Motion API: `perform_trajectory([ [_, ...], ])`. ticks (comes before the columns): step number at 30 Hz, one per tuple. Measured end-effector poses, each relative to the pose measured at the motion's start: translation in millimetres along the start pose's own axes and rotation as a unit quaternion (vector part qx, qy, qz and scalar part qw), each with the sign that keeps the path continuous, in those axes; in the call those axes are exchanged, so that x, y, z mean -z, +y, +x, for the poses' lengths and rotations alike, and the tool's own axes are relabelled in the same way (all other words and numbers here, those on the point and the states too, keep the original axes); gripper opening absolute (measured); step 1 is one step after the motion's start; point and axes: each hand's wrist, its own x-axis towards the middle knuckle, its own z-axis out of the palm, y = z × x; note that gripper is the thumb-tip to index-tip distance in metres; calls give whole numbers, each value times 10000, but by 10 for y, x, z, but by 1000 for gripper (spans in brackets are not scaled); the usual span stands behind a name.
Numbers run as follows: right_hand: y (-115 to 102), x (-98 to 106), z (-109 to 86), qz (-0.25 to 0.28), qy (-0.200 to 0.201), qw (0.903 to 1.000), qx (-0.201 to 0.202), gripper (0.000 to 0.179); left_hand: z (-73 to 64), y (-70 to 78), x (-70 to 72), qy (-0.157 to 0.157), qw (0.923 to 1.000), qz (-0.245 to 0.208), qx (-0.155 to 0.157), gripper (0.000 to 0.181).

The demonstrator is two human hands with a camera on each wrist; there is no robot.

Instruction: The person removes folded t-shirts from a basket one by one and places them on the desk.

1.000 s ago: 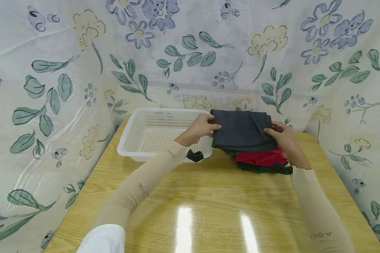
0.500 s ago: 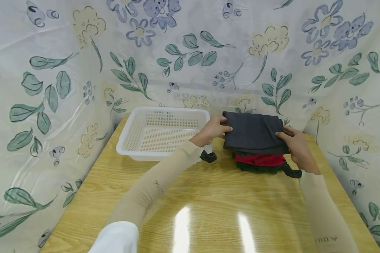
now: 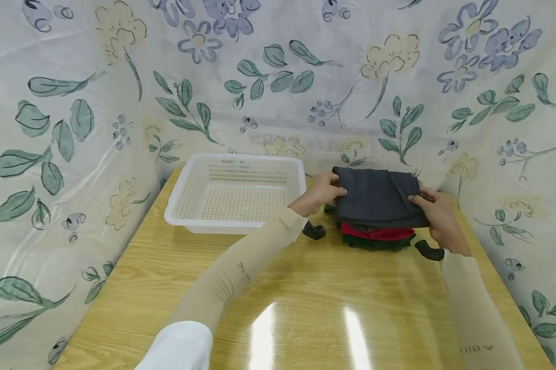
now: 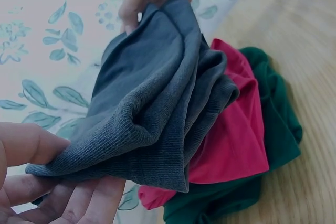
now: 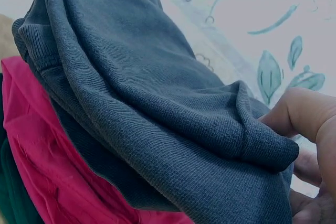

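A folded dark grey garment (image 3: 377, 198) with ribbed edging spans both hands above a small stack of clothes. My left hand (image 3: 321, 194) pinches its left edge, thumb on top and fingers beneath, as the left wrist view also shows. The opposite edge is pinched by my right hand (image 3: 437, 213). Directly below lie a folded red garment (image 4: 231, 135) and, at the bottom, a dark green one (image 4: 281, 124). In the head view the grey cloth covers most of the stack; whether its underside touches the red cloth all along I cannot tell.
Left of the stack, a white perforated plastic basket (image 3: 176, 213) stands on the wooden table (image 3: 278, 277). Floral fabric (image 3: 278, 118) hangs behind the table and along both sides.
Both hands have carried the grey garment to the right, away from the basket, until it lies over the red and green stack. The grip at both edges is unchanged.
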Motion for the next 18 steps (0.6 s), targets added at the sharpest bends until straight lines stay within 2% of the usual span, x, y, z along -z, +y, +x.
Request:
perform_trajectory([
  [5, 25, 67, 24, 252, -11, 9997, 64, 73, 59, -19, -35, 31, 9999, -89, -53, 57],
  [10, 98, 113, 69, 416, 129, 9988, -206, 73, 125, -80, -48, 99, 9999, -112, -33, 56],
  [13, 154, 122, 91, 303, 187, 9984, -445, 75, 153, -122, -81, 118, 9999, -67, 47, 55],
  [18, 244, 153, 141, -224, 126, 9976, -647, 76, 223, -221, -180, 303, 9992, -132, 238, 53],
])
